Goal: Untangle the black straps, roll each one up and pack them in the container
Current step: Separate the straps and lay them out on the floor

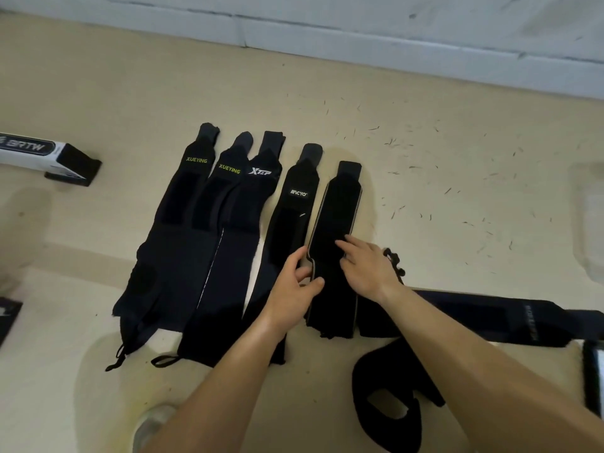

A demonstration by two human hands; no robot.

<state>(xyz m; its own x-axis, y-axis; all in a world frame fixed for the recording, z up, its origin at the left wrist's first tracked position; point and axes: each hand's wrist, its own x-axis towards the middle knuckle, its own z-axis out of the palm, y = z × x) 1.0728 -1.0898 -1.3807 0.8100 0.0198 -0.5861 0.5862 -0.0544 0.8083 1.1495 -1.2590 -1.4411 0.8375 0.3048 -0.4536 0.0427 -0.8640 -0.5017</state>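
Observation:
Several black straps lie flat side by side on the beige floor: two marked XUEYING [183, 204], one marked XTEP [258, 191], one with a white label [291, 217], and a grey-edged strap [336, 217] at the right. My left hand [295, 282] pinches the left edge of the grey-edged strap. My right hand [367, 266] rests flat on the same strap, fingers spread. Another long black strap [490, 318] lies crosswise under my right forearm, and a looped one [385, 403] lies near the bottom. A clear plastic container [588, 223] stands at the right edge.
A white and black box [49, 155] sits at the left. A grey wall base [359, 34] runs along the top. A dark flat object [593, 374] lies at the lower right edge and another [8, 318] at the lower left. A shoe [153, 426] shows at the bottom.

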